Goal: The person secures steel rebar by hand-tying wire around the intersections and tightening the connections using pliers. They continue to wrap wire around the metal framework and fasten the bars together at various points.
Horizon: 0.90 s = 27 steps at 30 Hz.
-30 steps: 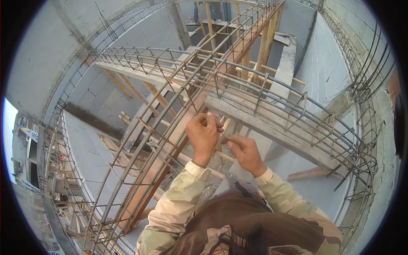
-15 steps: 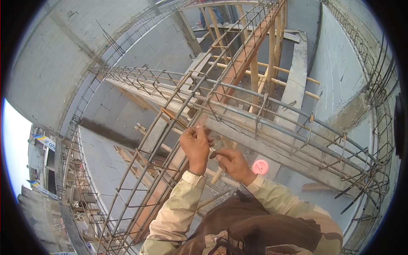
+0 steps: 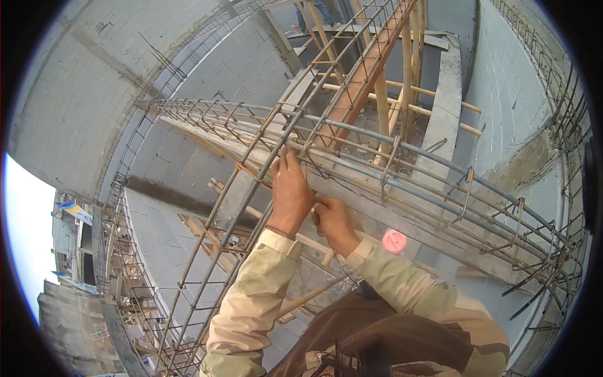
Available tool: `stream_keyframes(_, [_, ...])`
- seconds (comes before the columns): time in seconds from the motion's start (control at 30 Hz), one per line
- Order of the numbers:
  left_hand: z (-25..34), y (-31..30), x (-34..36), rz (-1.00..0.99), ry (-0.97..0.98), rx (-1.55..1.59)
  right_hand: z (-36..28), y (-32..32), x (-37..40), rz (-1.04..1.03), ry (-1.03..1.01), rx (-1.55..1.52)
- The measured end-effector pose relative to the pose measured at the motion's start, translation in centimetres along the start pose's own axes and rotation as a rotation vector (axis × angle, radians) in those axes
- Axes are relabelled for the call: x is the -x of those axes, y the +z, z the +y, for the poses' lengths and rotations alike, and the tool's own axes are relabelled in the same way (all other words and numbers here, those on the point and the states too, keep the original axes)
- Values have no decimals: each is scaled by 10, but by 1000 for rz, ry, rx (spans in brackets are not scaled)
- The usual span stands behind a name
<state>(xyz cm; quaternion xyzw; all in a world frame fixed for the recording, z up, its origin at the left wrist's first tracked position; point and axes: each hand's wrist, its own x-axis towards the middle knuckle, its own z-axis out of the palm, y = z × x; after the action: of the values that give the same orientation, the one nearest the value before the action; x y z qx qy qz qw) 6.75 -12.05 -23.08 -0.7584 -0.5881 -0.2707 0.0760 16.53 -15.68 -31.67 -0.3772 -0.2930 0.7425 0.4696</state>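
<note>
My left hand (image 3: pixel 291 193) reaches up to the crossing of two rebar cages, its fingertips at the lower bars of the long cage (image 3: pixel 352 164). Whether anything is between those fingers is too small to tell. Just right of it and lower, my right hand (image 3: pixel 334 221) is closed, thumb and fingers pressed together around something small that I cannot make out. The sloping rebar cage (image 3: pixel 220 217) passes close to the left of my left hand.
A pink round object (image 3: pixel 394 241) lies right of my right hand. Wooden poles (image 3: pixel 382 113) and a reddish board (image 3: pixel 358 94) stand beyond the cages. Grey block walls (image 3: pixel 512 113) rise around. Part of another person (image 3: pixel 317 14) shows at the top.
My left hand has moved up to the bars, its fingers now stretched upward. My right hand has shifted slightly up and left, and its fingers are curled more tightly.
</note>
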Motion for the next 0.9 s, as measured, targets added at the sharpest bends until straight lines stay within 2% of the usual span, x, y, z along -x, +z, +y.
stream_keyframes(0.03, [-5,6,-5,12,13,-31,4,5,-12,1,-4,-5])
stream_keyframes(0.1, [-11,11,-14,-157,-100,-87,12,15,-36,177,-513,419])
stream_keyframes(0.13, [-16,13,-20,-165,-89,-90,11,17,-42,187,-512,408])
stream_keyframes(0.2, [-27,15,-32,-167,-266,-19,-12,29,-38,307,-564,558])
stream_keyframes(0.23, [-33,21,-36,-126,-262,-52,-25,34,-31,302,-479,528])
stream_keyframes(0.27, [-40,26,-40,-131,-261,-55,-25,36,-33,303,-476,524])
stream_keyframes(0.33, [-52,36,-48,-257,-318,-28,-22,40,-40,354,-507,466])
stream_keyframes(0.37, [-60,43,-47,-256,-316,-31,-17,40,-44,354,-509,463])
stream_keyframes(0.43, [-74,54,-45,-132,-434,271,-3,36,-51,416,-621,514])
stream_keyframes(0.47, [-67,48,-45,-132,-438,269,-5,36,-50,413,-618,514])
stream_keyframes(0.53, [-43,31,-47,-31,-624,316,-12,35,-45,350,-492,472])
stream_keyframes(0.57, [-48,41,-43,-30,-627,317,-12,35,-44,347,-491,474])
stream_keyframes(0.63, [-63,66,-33,255,-616,266,-11,35,-42,343,-455,469])
stream_keyframes(0.73, [-25,34,-27,150,-567,453,-12,37,-31,379,-434,475])
stream_keyframes(0.77, [-10,24,-24,185,-461,401,-7,37,-31,378,-434,477])
stream_keyframes(0.8, [-10,26,-19,187,-465,402,-1,37,-33,395,-504,434])
stream_keyframes(0.87, [-10,27,-13,263,-226,313,7,39,-33,404,-577,397])
stream_keyframes(0.9, [-8,25,-10,245,-252,330,9,41,-33,391,-567,294])
